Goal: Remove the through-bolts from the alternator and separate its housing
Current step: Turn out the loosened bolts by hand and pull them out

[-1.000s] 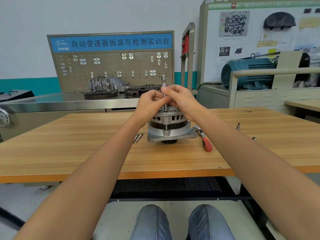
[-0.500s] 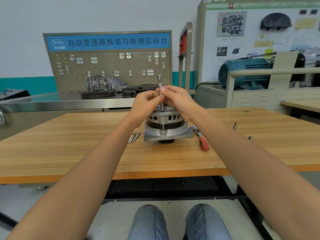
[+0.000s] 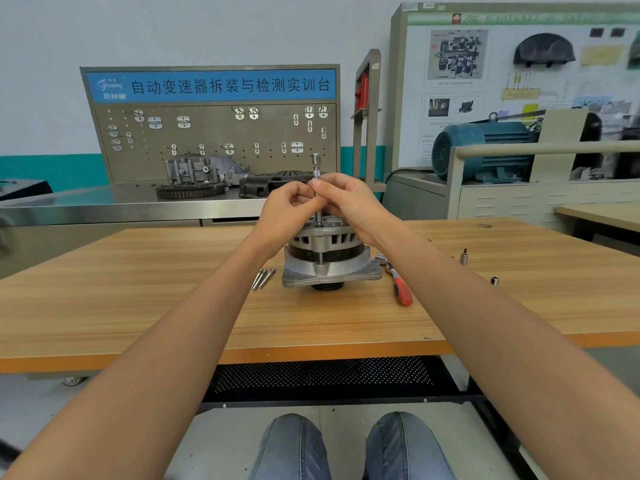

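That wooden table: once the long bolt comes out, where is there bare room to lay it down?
The wooden table is bare along its front edge, before the alternator, and across its far left. Beside the alternator it is crowded: loose bolts lie at its left, the red-handled ratchet at its right, small sockets farther right.

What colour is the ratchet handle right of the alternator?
Red with black, on the ratchet, head view.
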